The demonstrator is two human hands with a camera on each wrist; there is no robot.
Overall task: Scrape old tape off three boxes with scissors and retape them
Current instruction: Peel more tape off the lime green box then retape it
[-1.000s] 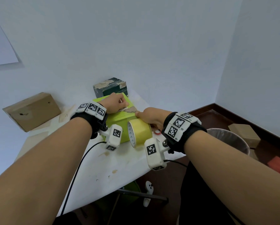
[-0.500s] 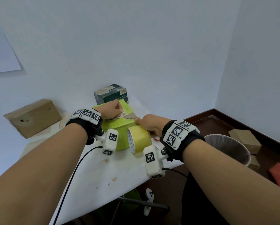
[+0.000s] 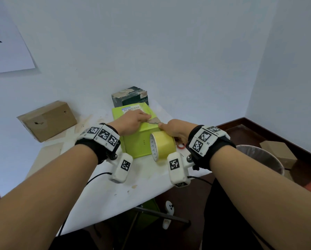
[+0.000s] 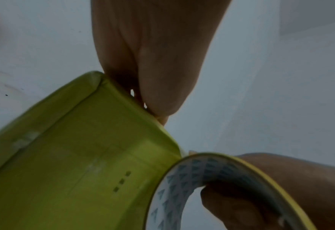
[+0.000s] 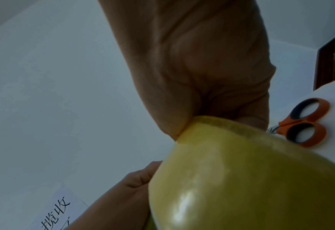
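A lime-green box (image 3: 138, 141) stands mid-table with a torn brown patch (image 3: 153, 121) on its top. My left hand (image 3: 133, 120) lies on the top, fingers stretched toward the patch and pressing down; the left wrist view shows the fingertips (image 4: 158, 112) at the box's (image 4: 74, 155) upper edge. My right hand (image 3: 172, 129) grips a yellow tape roll (image 3: 162, 147) against the box's near right corner, thumb at the top edge. A finger goes through the roll's core (image 4: 182, 179). Orange-handled scissors (image 5: 304, 124) lie on the table right of the roll (image 5: 241, 179).
A dark box (image 3: 130, 96) with worn tape stands behind the green one at the wall. A brown cardboard box (image 3: 46, 120) sits at the table's back left. A grey bin (image 3: 259, 157) and more cardboard boxes (image 3: 279, 152) are on the floor at right.
My left hand's fingers have gone from curled to stretched across the box top toward the torn patch. The right hand keeps the tape roll at the box's corner.
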